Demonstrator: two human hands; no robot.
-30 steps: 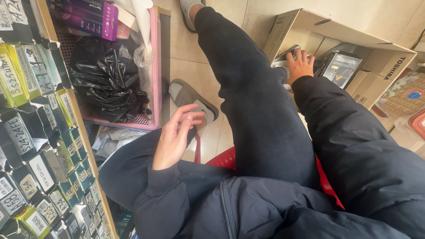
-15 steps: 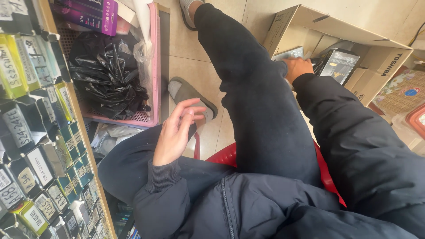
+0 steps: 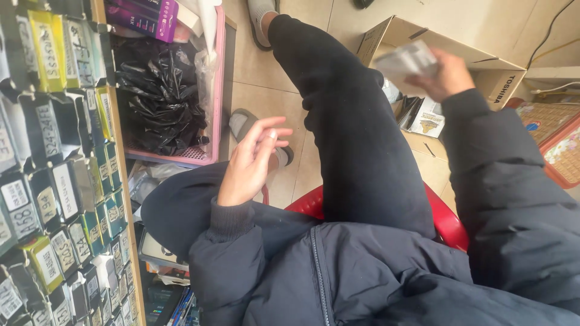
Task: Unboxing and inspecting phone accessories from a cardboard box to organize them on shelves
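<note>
R hand [image 3: 446, 73] grips pale packet [image 3: 406, 60].

Motion blur smears the pale packet [image 3: 406, 60] in the right hand [image 3: 446, 73], so its kind cannot be told. The cardboard box [image 3: 386, 33] hides most of its contents behind the leg [image 3: 356, 139]. The shelf [image 3: 54, 181] runs off the left edge.

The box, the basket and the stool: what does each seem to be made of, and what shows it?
Box: brown cardboard, matt, with folded flaps. Basket: pink plastic, probably, with a smooth moulded rim and slotted base. Stool: red plastic, apparently, glossy.
</note>
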